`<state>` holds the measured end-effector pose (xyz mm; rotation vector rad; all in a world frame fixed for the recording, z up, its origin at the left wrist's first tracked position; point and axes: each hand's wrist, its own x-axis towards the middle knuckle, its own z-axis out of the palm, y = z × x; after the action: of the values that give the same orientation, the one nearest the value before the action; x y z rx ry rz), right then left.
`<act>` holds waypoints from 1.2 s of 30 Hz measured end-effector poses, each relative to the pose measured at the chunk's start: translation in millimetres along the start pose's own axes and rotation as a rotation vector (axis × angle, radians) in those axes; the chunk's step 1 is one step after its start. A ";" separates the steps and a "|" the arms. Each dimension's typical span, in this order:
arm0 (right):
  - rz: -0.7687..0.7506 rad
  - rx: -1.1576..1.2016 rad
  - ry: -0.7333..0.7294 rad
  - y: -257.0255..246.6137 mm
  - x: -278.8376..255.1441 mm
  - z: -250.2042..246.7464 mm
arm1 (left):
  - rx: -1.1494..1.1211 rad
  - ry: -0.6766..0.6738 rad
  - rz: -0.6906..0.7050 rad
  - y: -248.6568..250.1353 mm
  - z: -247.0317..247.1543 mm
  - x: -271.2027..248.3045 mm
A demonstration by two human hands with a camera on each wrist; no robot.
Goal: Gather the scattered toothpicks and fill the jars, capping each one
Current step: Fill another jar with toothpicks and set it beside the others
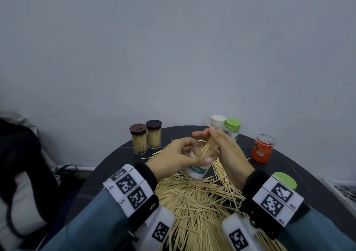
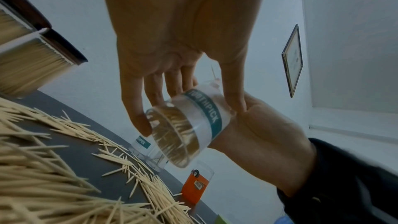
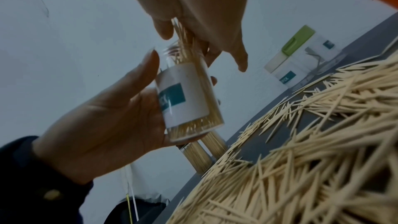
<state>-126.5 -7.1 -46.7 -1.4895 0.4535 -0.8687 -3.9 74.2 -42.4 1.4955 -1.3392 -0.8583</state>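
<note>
1. Over the dark round table (image 1: pixel 300 166), head view: the left hand (image 1: pixel 179 158) curled round a clear jar (image 1: pixel 198 170), tilted with its mouth toward the right hand (image 1: pixel 229 150), probably so sticks could slide in lengthwise. The right hand pinched a bundle (image 1: pixel 209 146) whose lower ends entered the mouth. A large heap (image 1: pixel 200 202) of loose toothpicks lay beneath both wrists, near to reach. Two brown-lidded jars (image 1: pixel 146 137), full and capped, stood at the far left edge; a white-capped jar (image 1: pixel 218 122) and a green-capped jar (image 1: pixel 232 128) stood behind the hands, an orange jar (image 1: pixel 262 149) far right, and a loose green cap (image 1: pixel 285 179) by the right wrist, likely waiting for the held jar.

2. Left wrist view: fingers (image 2: pixel 140 108) and thumb wrapped the jar (image 2: pixel 189 125) from opposite sides; its clear base showed sticks packed within, judged partly full. The right hand (image 2: pixel 264 135) sat behind it. Two more clear jars stood on the table beyond; their fill was unclear.

3. Right wrist view: fingertips (image 3: pixel 163 30) pressed together on the bundle (image 3: pixel 183 43) above the jar (image 3: pixel 187 98), keeping sticks parallel. The left hand (image 3: pixel 112 125) gripped the jar from the label side, steadying it.
</note>
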 end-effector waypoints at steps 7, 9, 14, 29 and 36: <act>-0.009 0.083 0.105 9.0 -2.7 5.1 | -0.037 -0.049 0.025 0.7 2.9 -2.2; -0.012 0.107 0.113 9.1 -2.4 5.9 | -0.032 -0.020 0.012 1.3 3.0 -2.4; -0.065 0.088 0.120 4.1 -2.1 1.9 | -0.075 -0.014 -0.018 3.5 4.7 -3.3; -0.049 -0.024 0.032 6.8 -5.6 6.2 | -0.152 0.010 -0.006 4.4 3.6 -4.2; -0.115 -0.011 0.070 3.0 -1.6 0.4 | -0.108 0.003 -0.026 2.6 3.3 -2.7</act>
<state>-126.5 -6.0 -50.0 -1.5098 0.4278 -1.0129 -8.3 76.4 -41.3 1.4323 -1.2541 -0.9304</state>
